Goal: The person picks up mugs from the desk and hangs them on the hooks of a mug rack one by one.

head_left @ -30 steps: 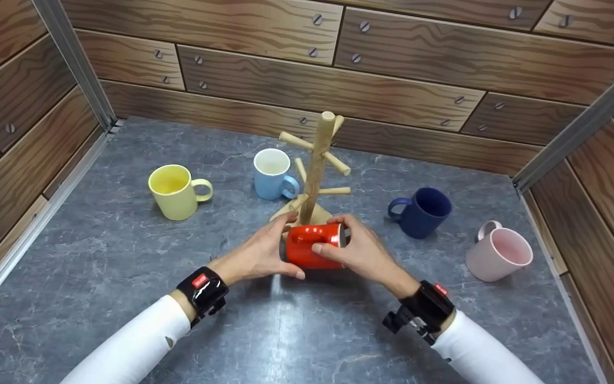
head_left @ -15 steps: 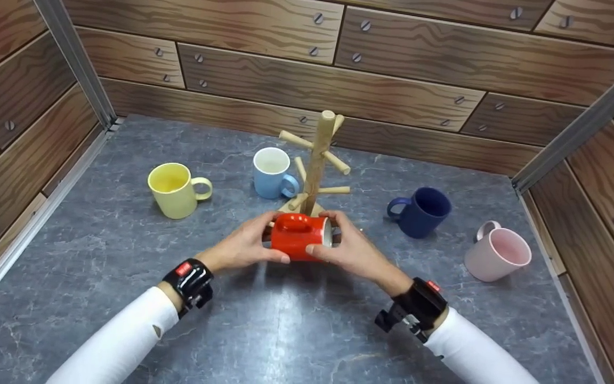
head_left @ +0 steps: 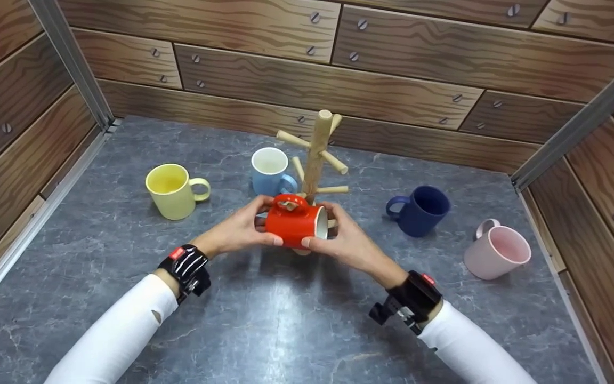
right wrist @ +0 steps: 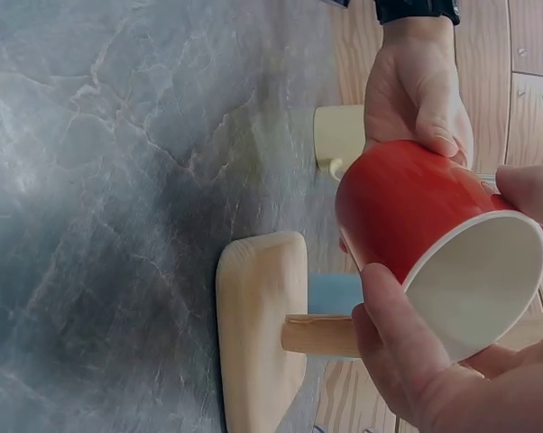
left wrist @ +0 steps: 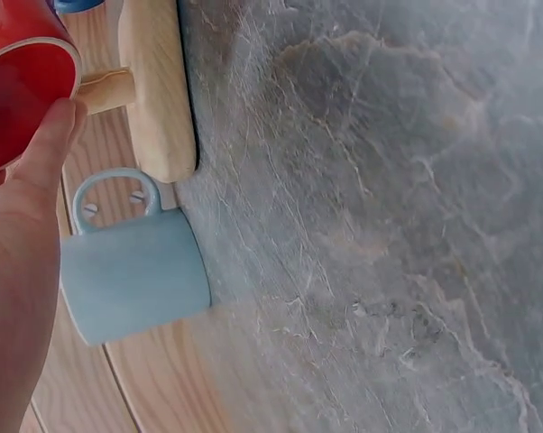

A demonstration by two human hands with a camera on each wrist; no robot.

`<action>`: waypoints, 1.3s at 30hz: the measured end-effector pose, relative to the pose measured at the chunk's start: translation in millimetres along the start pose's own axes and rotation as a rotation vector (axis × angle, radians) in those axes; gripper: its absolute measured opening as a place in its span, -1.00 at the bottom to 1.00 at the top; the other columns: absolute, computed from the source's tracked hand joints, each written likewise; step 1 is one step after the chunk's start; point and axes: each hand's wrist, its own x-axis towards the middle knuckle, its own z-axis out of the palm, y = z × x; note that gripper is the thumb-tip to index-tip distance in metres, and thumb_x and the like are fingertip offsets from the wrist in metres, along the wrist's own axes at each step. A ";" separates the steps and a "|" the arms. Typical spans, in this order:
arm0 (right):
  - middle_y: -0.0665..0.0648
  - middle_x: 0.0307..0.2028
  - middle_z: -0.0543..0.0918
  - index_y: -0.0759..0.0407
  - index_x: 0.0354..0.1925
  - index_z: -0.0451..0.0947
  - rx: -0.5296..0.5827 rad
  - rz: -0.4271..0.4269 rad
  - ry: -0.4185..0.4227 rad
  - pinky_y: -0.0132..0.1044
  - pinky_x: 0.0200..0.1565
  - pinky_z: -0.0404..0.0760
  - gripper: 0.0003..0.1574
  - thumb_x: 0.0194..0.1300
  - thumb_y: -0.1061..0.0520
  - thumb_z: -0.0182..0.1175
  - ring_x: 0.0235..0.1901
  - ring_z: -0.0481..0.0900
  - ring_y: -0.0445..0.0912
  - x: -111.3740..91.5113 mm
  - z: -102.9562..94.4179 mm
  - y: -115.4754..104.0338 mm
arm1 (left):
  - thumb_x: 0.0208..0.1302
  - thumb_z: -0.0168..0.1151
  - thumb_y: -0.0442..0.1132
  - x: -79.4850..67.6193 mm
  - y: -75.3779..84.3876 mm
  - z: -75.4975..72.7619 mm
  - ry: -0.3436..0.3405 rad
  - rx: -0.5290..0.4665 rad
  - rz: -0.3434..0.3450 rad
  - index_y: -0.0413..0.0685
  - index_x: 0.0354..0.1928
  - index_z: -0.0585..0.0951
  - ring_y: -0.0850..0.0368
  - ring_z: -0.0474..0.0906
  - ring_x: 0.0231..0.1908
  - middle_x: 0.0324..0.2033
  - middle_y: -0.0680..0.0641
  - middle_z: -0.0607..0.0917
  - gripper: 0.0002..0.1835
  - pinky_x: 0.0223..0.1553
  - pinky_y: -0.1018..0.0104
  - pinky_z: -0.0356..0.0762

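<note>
A red mug point(head_left: 292, 226) is held on its side between both hands, its handle up and its white-lined mouth facing right. My left hand point(head_left: 236, 230) grips the base end, thumb along the near side. At the rim end my right hand point(head_left: 354, 242) holds on, its thumb on the outside, as the right wrist view shows. Just behind the mug rises a wooden mug tree point(head_left: 315, 154); the mug's handle overlaps a low peg in the head view, and the mug hides much of the stand's base. A light blue mug point(head_left: 267, 178) stands behind left of the mug.
To the left stands a yellow mug point(head_left: 175, 200). On the right are a dark blue mug point(head_left: 419, 216) and a pink mug point(head_left: 491, 256). Wood-patterned walls point(head_left: 264, 74) enclose the grey marbled table point(head_left: 285, 320) at the back and sides.
Both hands have lifted the red mug up and away, first shifting slightly left. Its handle has come up against the view of the low peg, and its mouth has turned more into sight.
</note>
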 end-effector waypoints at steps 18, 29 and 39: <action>0.26 0.23 0.54 0.22 0.50 0.23 -0.021 0.033 0.005 -0.09 -0.01 0.70 0.09 0.19 -0.10 0.49 0.09 0.59 0.17 8.7 -1.5 14.3 | 0.17 0.59 -0.15 16.1 -6.6 -6.3 -0.031 0.200 0.034 -0.18 0.33 0.33 -0.14 0.54 0.27 0.35 -0.27 0.49 -0.20 0.31 0.02 0.49; 0.30 0.19 0.58 0.27 0.45 0.29 -0.046 0.046 0.007 -0.07 -0.01 0.69 0.02 0.25 -0.20 0.43 0.07 0.61 0.15 12.6 -0.9 23.1 | 0.19 0.57 -0.08 23.1 -4.6 -14.3 -0.070 0.281 -0.001 -0.20 0.35 0.42 -0.09 0.54 0.25 0.24 -0.20 0.60 -0.22 0.30 -0.07 0.50; 0.23 0.20 0.59 0.20 0.48 0.24 -0.090 0.038 -0.002 0.00 0.09 0.64 0.10 0.22 -0.27 0.46 0.09 0.61 0.10 11.9 1.6 23.7 | 0.21 0.53 -0.04 20.9 -2.8 -13.7 -0.075 0.275 -0.054 -0.21 0.47 0.33 -0.14 0.50 0.29 0.32 -0.21 0.54 -0.11 0.34 -0.11 0.44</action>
